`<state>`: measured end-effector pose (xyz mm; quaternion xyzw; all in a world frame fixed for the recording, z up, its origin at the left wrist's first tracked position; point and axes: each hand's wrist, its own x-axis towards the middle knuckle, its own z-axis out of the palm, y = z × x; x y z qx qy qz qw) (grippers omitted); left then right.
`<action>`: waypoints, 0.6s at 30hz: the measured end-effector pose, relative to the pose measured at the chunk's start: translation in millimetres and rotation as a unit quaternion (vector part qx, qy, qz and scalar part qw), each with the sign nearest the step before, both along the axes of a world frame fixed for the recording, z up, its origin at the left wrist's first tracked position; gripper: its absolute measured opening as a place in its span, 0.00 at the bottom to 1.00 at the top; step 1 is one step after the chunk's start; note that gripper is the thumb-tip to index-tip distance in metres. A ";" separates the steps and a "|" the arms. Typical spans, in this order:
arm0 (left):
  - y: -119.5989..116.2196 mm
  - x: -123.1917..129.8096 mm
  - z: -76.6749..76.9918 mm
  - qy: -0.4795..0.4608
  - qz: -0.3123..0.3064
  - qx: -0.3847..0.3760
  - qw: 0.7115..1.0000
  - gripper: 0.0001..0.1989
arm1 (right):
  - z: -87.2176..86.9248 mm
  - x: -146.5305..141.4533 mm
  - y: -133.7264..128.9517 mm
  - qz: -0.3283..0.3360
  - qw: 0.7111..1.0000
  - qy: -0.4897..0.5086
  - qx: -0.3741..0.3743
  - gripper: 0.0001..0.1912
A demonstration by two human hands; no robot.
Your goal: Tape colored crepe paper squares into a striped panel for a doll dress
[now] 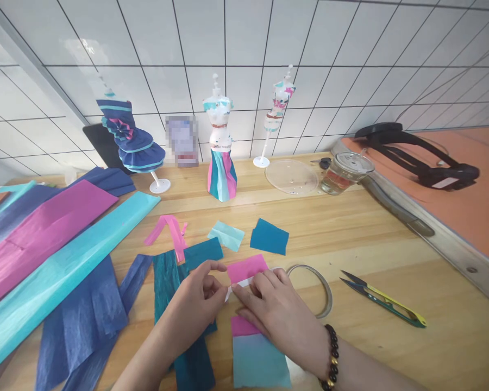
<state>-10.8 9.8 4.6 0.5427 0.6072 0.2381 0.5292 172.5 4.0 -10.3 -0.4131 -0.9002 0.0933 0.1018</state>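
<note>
A small pink crepe paper piece (248, 267) lies on the wooden table with a white tape strip (244, 282) along its near edge. My left hand (201, 296) is closed, thumb and index finger pinching the strip's loose left end. My right hand (279, 304) presses the strip and paper down with bent fingers, covering part of both. Beneath that hand, another pink piece (244, 326) adjoins a light blue piece (258, 358). A tape roll (330, 293) lies just right of my right hand. Dark teal crepe paper (165, 279) is partly hidden behind my left hand.
Yellow-handled thread snips (385, 298) lie at right. Long crepe paper strips (85, 250) cover the left side. Behind stand a mini dress form in blue (136, 146), one with a striped skirt (222, 174) and a bare one (275, 119). A lidded glass (344, 174) stands back right.
</note>
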 end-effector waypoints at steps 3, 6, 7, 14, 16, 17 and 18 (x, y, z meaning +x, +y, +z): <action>-2.3 4.8 3.4 -0.038 -0.005 0.027 0.999 0.12 | -1.2 2.1 2.1 0.000 0.998 0.057 -0.012 0.11; -7.8 10.5 2.8 -0.057 -0.043 0.037 0.997 0.14 | -3.5 4.0 2.7 -0.004 0.994 0.104 -0.029 0.10; -9.7 12.0 1.6 -0.052 -0.058 0.041 0.996 0.15 | -4.2 4.4 2.6 -0.005 0.993 0.115 -0.035 0.09; -13.4 15.3 -0.2 -0.003 -0.103 0.078 0.992 0.15 | -2.6 4.1 0.4 0.007 0.982 0.177 -0.058 0.09; -12.7 15.4 3.1 -0.002 -0.112 0.074 0.991 0.15 | -1.1 4.9 0.3 0.015 0.981 0.184 -0.058 0.10; -12.3 15.3 4.7 -0.005 -0.119 0.069 0.991 0.16 | -0.4 5.3 0.4 0.016 0.981 0.184 -0.059 0.10; -11.9 14.9 6.1 -0.009 -0.121 0.065 0.990 0.16 | 0.3 5.7 0.7 0.016 0.981 0.185 -0.060 0.10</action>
